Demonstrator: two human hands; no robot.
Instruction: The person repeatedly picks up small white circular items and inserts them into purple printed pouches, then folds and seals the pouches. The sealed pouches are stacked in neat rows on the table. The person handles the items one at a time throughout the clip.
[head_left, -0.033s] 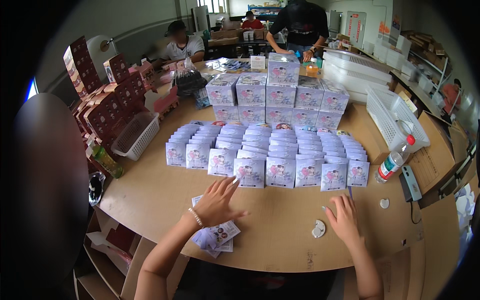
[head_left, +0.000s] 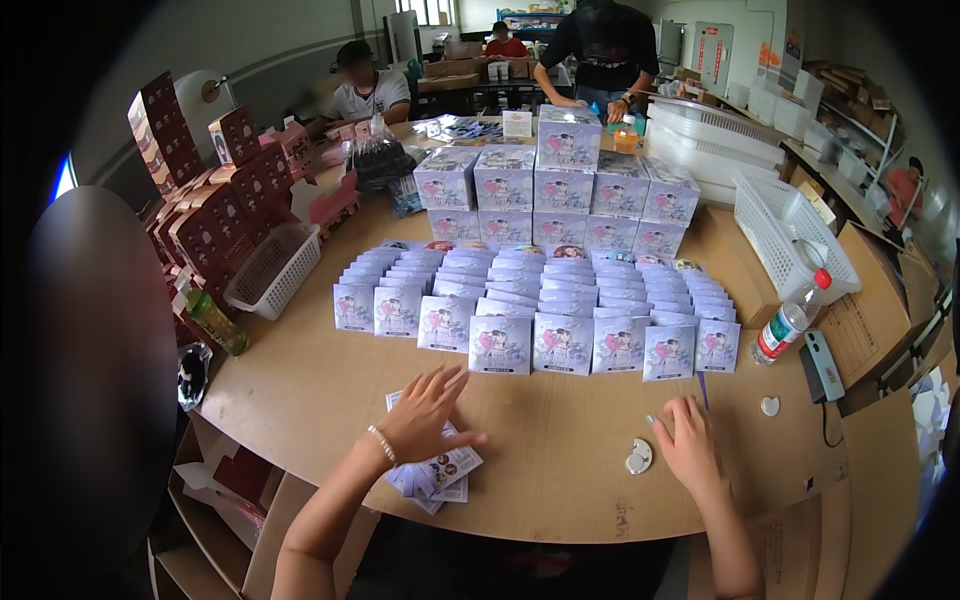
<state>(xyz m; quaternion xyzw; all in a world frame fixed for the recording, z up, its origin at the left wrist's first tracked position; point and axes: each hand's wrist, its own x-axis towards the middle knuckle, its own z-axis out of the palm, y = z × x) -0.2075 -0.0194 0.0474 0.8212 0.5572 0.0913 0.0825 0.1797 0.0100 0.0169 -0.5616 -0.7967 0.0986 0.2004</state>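
Observation:
My left hand (head_left: pixel 425 415), with a beaded bracelet at its wrist, hovers with fingers spread over a loose pile of flat printed lilac packets (head_left: pixel 455 467). It holds nothing, and its palm hides part of that pile. On the right, my right hand (head_left: pixel 688 448) is at the tabletop, fingers loosely bent and apart with nothing visible between them. Just left of it lie a few small round whitish discs (head_left: pixel 638 458). Beyond both hands, square lilac packets (head_left: pixel 500 346) lean in several overlapping rows. Lilac printed boxes (head_left: pixel 505 180) are stacked behind them.
Dark red boxes (head_left: pixel 205 225) and a white basket (head_left: pixel 275 272) stand left, near a green bottle (head_left: pixel 215 322). At right are a clear bottle (head_left: pixel 785 325), a power strip (head_left: pixel 822 365), another disc (head_left: pixel 769 406) and a white basket (head_left: pixel 790 235). Other people work beyond the table.
My left hand has drawn slightly back toward me and left, away from the front packets. My right hand has shifted only slightly.

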